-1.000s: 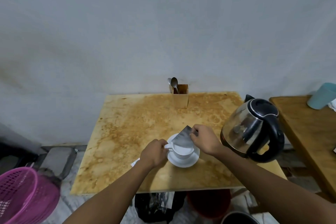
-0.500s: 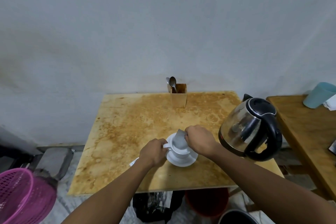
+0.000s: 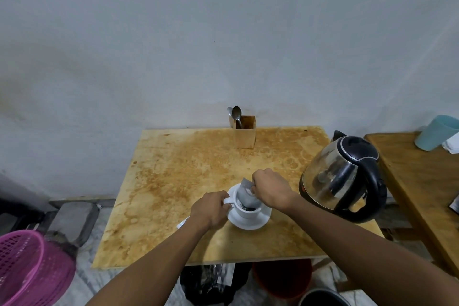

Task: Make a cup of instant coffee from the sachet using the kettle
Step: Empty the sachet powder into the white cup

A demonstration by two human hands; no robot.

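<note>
A white cup stands on a white saucer near the front of the stained wooden table. My left hand grips the cup's handle. My right hand pinches a grey sachet, tipped mouth-down into the cup. Dark coffee powder lies inside the cup. A steel kettle with a black lid and handle sits just right of my right hand.
A wooden holder with spoons stands at the table's back edge against the wall. A second wooden table on the right bears a teal cup. A pink basket sits on the floor at left. Buckets and a black bag lie under the table.
The sachet has tipped from held flat above the cup to mouth-down inside it, and dark powder now shows in the cup. My left hand stays on the handle.
</note>
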